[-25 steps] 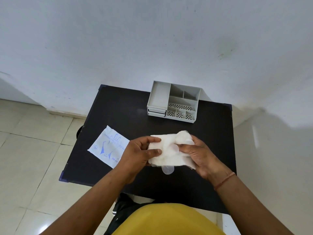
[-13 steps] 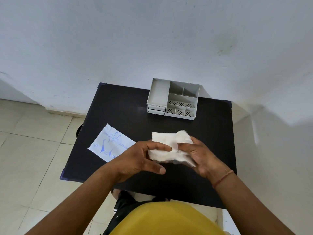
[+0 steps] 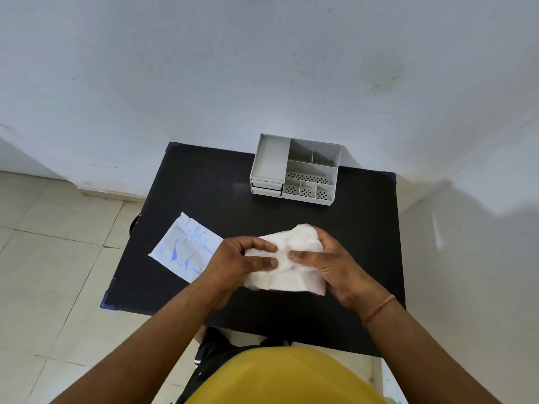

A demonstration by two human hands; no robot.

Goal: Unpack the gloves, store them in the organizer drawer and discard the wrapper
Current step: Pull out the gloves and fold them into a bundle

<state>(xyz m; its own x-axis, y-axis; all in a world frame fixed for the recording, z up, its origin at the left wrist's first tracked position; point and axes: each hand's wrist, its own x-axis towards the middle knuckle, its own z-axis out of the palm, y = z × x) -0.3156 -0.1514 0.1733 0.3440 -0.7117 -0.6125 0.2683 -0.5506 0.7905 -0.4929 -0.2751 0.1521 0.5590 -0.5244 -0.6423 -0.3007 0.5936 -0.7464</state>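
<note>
STATE: our left hand (image 3: pixel 233 265) and right hand (image 3: pixel 326 262) both closed on the gloves (image 3: pixel 287 279), well in front of the organizer (image 3: pixel 271 158) | wrapper (image 3: pixel 186 247) left-front of the organizer, overhanging | RISK: we judge the loose bundle may unfold; drawers look shut, wrapper may slide off.

Single head-worn view, wide-angle, looking forward and steeply down. Desk (image 3: pixel 186 182) centred, close below; wall (image 3: pixel 262 68) fills upper half; tiled floor (image 3: pixel 43 258) at left. No second view.
</note>
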